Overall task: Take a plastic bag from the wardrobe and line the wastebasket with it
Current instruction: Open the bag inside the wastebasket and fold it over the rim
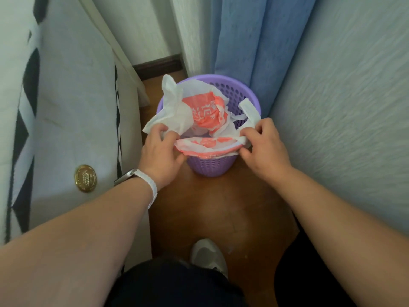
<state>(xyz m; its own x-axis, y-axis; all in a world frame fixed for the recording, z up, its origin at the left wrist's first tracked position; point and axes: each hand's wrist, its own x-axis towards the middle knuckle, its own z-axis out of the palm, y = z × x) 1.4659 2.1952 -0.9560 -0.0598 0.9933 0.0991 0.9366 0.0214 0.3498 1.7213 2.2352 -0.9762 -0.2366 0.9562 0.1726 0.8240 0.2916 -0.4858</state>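
Lining the basket [210, 167]: pinching the bag [203, 111] at its edge with left grip [161, 149] and right grip [263, 145], folding it over the near rim. Next, likely stretching the far edge over.

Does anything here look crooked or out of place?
Only the plastic bag sits unevenly: the left hand and right hand hold it folded over the near edge of the wastebasket, while the far rim is bare and a handle pokes up. Nothing looks torn or spilled.

No legible text. The plastic bag [204, 111] has white characters on its red print, too blurred to read. Embossing on the gold badge [85, 178] is also unreadable.
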